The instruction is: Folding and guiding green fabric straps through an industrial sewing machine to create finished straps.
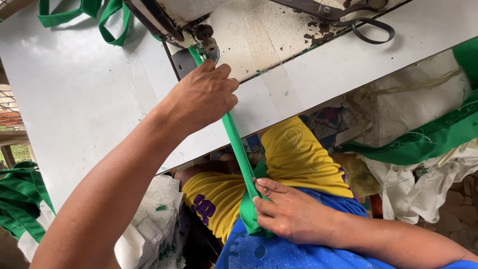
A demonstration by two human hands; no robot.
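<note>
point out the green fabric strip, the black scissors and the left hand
narrow green fabric strip (pixel 238 144), head view, mid-length between the hands
black metal scissors (pixel 368 25), head view, handle loop
left hand (pixel 204 97), head view, back of hand

Left hand (pixel 204 97): arm extended forward, knuckles up, fingers curled closed in a grip. Right hand (pixel 286 211): forearm entering from lower right, palm down, fingers pressed flat, thumb extended.
</note>
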